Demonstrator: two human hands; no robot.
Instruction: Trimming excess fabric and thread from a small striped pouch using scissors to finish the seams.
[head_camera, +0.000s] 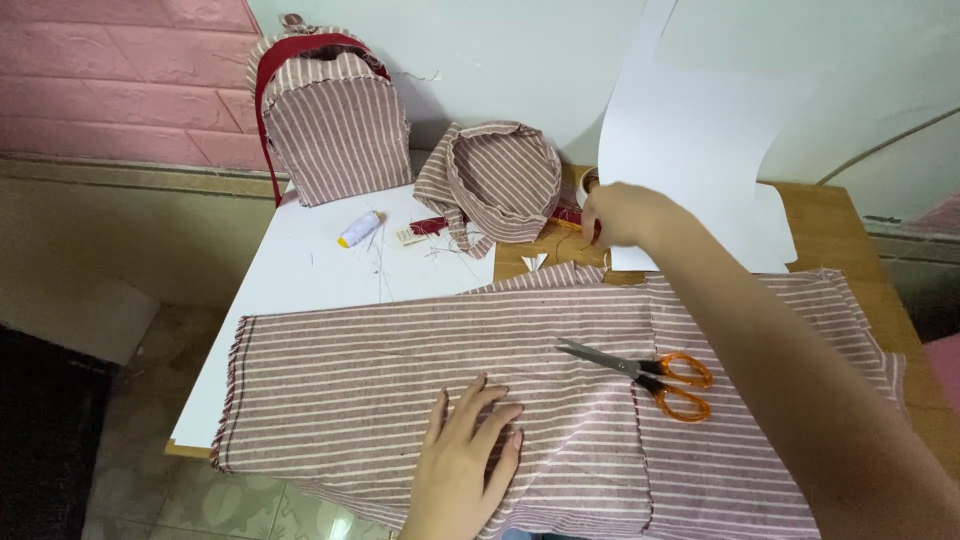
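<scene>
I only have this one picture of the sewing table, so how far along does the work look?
Done: a striped backpack stands sewn. In hand: the left hand presses flat striped fabric while the right hand takes the white paper pattern. Left: the fabric looks uncut; the scissors lie idle.

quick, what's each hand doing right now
Left hand: open, flat on the striped fabric.
Right hand: reaching by the white paper sheet; whether its grip holds anything cannot be told.

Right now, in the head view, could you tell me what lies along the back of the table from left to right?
Striped backpack → thread spool → striped fabric piece → right hand → white paper.
</scene>
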